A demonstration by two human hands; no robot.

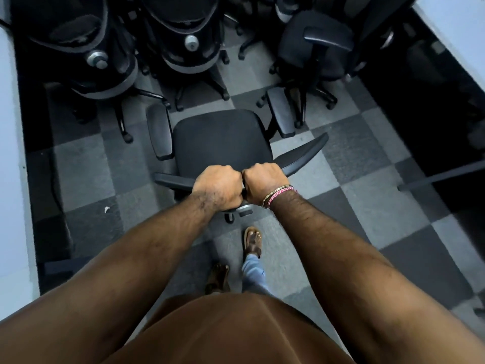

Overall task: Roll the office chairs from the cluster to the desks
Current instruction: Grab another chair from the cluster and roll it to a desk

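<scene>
With both fists closed side by side on the backrest top, left hand point(219, 189) and right hand point(262, 183) grip 1 chair point(221, 143) standing just clear of the cluster point(181, 46). Judgement: steer evenly, keeping casters off neighbouring bases, toward a desk point(456, 30).

Chair point(221, 143) in the aisle, between two desks

Behind it, the chair cluster point(168, 48); left desk point(13, 179), right desk point(456, 35); both hands on its backrest.
</scene>
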